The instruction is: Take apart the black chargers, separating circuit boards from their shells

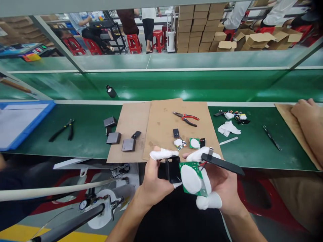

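Green tabletop (pixel 88 131) with cardboard sheets (pixel 164 124) spreads just ahead of the left hand (pixel 153 178), which is clamped on a black housing (pixel 173 169). Just beside it, the right hand (pixel 222 185) grips a green circuit board (pixel 193 178) and a black strip (pixel 222 163). Red-handled pliers (pixel 186 118) lie farther ahead.

I count three grey boxes (pixel 113 137) and two pairs of pliers (pixel 186 118) on the bench. I see two green circuit boards (pixel 194 143) and three cardboard sheets (pixel 161 127).
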### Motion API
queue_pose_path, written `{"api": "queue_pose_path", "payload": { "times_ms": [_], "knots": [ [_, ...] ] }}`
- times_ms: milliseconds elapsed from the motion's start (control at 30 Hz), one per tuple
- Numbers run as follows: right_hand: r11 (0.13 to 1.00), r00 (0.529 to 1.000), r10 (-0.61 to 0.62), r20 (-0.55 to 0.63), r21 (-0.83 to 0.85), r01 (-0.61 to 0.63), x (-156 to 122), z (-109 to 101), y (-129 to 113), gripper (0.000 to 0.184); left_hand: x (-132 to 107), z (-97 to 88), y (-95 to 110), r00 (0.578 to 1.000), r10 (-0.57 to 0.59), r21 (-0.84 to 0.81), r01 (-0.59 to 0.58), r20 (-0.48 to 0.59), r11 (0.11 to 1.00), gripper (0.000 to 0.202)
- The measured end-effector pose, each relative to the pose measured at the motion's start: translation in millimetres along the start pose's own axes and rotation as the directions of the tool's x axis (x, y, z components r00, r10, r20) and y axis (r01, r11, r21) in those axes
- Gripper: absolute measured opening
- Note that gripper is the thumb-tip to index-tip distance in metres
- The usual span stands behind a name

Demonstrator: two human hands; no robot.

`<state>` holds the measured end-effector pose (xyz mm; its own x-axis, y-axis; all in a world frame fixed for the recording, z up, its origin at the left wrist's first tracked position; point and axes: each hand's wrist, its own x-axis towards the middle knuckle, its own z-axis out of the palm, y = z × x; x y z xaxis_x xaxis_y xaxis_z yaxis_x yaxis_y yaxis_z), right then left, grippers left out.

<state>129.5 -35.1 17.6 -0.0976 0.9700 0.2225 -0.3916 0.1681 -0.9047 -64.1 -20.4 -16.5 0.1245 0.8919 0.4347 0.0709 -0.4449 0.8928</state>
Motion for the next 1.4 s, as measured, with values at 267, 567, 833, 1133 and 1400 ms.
{"api": "queue_pose_path", "payload": {
  "times_ms": [267, 567, 833, 1133, 1400],
  "knots": [
    [0.998, 0.999, 0.014, 0.03, -0.055, -0.013, -3, -2, 13, 0.078, -1, 0.8, 6, 0.997, 0.049, -0.004, -0.049, 0.06, 0.999, 0.078],
    [0.97, 0.998, -0.026, 0.064, -0.242, 0.04, -1, -2, 7, 0.044, 0, 1.1, 3, 0.992, 0.104, 0.046, -0.107, 0.066, 0.993, 0.075],
    [0.944, 0.993, -0.061, 0.101, -0.317, 0.09, 1, -3, 7, 0.045, -1, 2.0, -1, 0.99, 0.132, 0.025, -0.133, 0.057, 0.991, 0.076],
    [0.927, 0.994, -0.062, 0.094, -0.363, 0.092, 0, -6, 8, 0.05, 5, 0.5, 6, 0.979, 0.188, 0.107, -0.196, 0.076, 0.975, 0.072],
    [0.851, 0.994, -0.088, 0.059, -0.515, 0.106, 4, 1, 10, 0.067, -2, 9.1, -3, 0.976, 0.219, 0.194, -0.216, 0.007, 0.957, 0.074]
  ]
}}
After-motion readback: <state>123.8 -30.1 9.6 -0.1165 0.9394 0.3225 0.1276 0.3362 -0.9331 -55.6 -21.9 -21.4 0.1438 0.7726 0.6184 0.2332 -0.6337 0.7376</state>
